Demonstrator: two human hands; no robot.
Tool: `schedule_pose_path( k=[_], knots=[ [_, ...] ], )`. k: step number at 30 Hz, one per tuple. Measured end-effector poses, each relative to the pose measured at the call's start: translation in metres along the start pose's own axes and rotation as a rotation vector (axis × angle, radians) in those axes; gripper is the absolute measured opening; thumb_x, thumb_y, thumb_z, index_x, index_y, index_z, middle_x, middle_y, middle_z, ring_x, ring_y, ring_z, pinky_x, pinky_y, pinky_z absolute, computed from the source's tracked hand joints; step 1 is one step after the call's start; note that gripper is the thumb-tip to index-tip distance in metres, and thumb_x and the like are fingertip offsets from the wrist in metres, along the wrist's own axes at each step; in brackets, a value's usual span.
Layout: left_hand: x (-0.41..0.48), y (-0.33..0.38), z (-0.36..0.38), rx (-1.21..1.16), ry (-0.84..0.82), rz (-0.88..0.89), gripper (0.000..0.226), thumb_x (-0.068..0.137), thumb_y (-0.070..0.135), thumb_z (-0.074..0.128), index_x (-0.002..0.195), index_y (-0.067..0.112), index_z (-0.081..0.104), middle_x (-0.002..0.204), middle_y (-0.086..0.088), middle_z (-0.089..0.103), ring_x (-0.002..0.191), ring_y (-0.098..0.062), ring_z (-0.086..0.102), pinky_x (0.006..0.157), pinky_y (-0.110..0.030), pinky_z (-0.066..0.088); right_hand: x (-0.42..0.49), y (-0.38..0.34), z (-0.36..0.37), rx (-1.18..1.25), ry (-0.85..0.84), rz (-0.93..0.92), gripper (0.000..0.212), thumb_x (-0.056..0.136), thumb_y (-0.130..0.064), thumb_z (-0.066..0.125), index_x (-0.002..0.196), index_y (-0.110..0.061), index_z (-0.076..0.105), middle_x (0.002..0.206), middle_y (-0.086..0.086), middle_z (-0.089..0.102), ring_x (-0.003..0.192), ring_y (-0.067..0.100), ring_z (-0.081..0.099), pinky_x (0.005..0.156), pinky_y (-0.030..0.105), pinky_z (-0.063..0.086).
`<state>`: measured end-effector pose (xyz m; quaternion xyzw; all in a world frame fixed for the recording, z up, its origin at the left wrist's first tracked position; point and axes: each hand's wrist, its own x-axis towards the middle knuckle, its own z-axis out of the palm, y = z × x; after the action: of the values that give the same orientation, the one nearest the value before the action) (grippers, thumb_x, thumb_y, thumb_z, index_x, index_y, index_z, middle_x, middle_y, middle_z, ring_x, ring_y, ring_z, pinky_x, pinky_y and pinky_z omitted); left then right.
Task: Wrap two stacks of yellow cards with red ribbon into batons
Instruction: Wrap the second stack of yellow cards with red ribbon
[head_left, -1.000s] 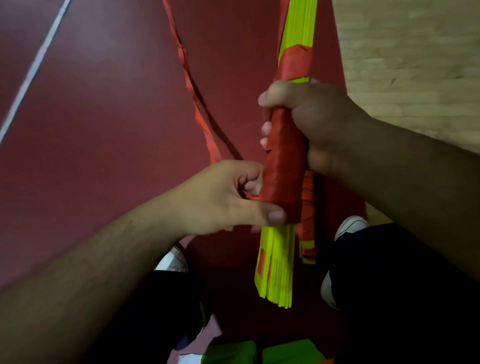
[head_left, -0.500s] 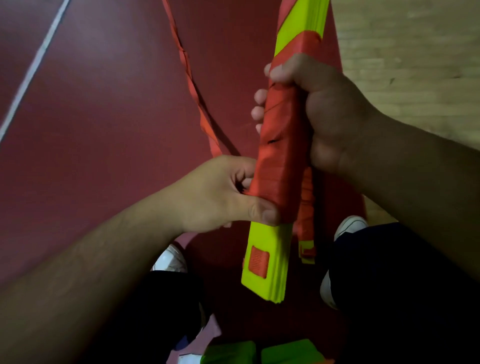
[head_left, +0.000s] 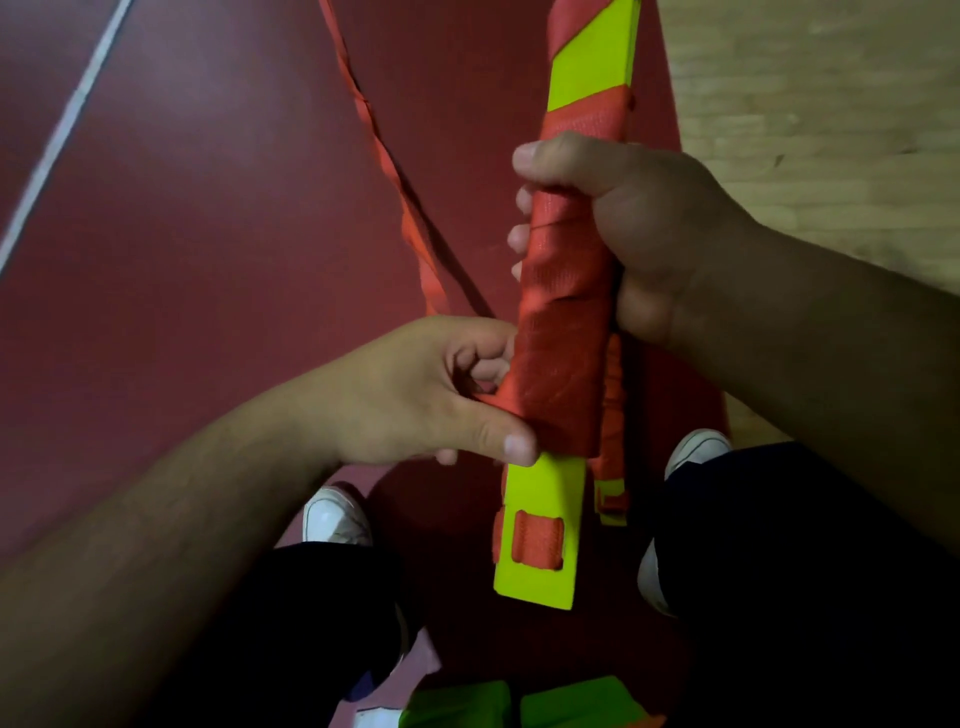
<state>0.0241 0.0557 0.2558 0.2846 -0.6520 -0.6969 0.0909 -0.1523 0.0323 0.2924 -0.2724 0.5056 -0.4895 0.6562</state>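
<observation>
A: Two hands on the stack (head_left: 545, 488); right hand (head_left: 639, 223) fisted round its middle, left hand (head_left: 415, 395) pinching the ribbon (head_left: 566, 338) lower on it.
B: Pull it taut; overlap each turn, I'd say.

Top of your wrapped card stack (head_left: 545, 493) runs off the upper edge. Fingers of your right hand (head_left: 654, 228) sit behind it, only tips showing. The loose ribbon (head_left: 383, 150) leaves frame at top. The second stack (head_left: 613, 493) is mostly hidden behind the first. Two green shapes (head_left: 457, 709) cut by bottom edge.
</observation>
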Motion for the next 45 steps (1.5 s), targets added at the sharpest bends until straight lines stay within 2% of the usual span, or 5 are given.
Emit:
schedule_pose_path(
  k=[16, 21, 25, 34, 45],
  knots=[
    [-0.003, 0.01, 0.0, -0.089, -0.142, 0.086, 0.037, 0.07, 0.0, 0.08, 0.078, 0.034, 0.068, 0.06, 0.02, 0.062, 0.047, 0.007, 0.052, 0.045, -0.009, 0.04, -0.012, -0.011, 0.001, 0.243, -0.277, 0.015, 0.019, 0.094, -0.023, 0.051, 0.079, -0.012, 0.056, 0.074, 0.002, 0.058, 0.063, 0.015, 0.059, 0.063, 0.03, 0.053],
    [0.001, 0.009, 0.012, 0.005, 0.094, 0.067, 0.013, 0.071, 0.027, 0.076, 0.072, 0.024, 0.064, 0.059, 0.006, 0.056, 0.046, -0.001, 0.048, 0.045, -0.017, 0.041, -0.005, -0.006, 0.002, -0.066, -0.067, -0.046, 0.027, 0.091, -0.036, 0.064, 0.089, -0.009, 0.061, 0.08, 0.012, 0.065, 0.07, 0.027, 0.064, 0.061, 0.038, 0.058],
    [0.006, 0.003, 0.017, 0.157, 0.181, 0.014, 0.048, 0.07, 0.037, 0.083, 0.089, -0.003, 0.065, 0.072, -0.021, 0.065, 0.055, -0.033, 0.057, 0.053, -0.046, 0.052, 0.001, 0.004, 0.002, -0.212, 0.056, -0.026, 0.03, 0.08, -0.041, 0.079, 0.079, -0.014, 0.065, 0.066, 0.005, 0.066, 0.061, 0.021, 0.066, 0.055, 0.032, 0.055],
    [-0.001, 0.003, 0.004, -0.002, 0.013, 0.001, 0.017, 0.074, 0.025, 0.076, 0.07, 0.03, 0.059, 0.062, 0.018, 0.052, 0.054, 0.001, 0.051, 0.045, -0.016, 0.043, 0.003, 0.004, -0.003, -0.13, 0.024, 0.069, 0.018, 0.083, -0.014, 0.071, 0.071, -0.012, 0.058, 0.056, 0.004, 0.056, 0.047, 0.015, 0.055, 0.047, 0.026, 0.048],
    [-0.003, 0.005, -0.004, -0.121, -0.091, 0.004, 0.065, 0.069, 0.037, 0.081, 0.103, -0.011, 0.054, 0.073, 0.011, 0.065, 0.053, 0.005, 0.058, 0.046, -0.01, 0.041, -0.001, -0.001, -0.002, 0.093, -0.178, 0.063, 0.018, 0.091, -0.018, 0.058, 0.075, -0.018, 0.05, 0.068, 0.001, 0.047, 0.056, 0.012, 0.048, 0.057, 0.029, 0.045]
  ],
)
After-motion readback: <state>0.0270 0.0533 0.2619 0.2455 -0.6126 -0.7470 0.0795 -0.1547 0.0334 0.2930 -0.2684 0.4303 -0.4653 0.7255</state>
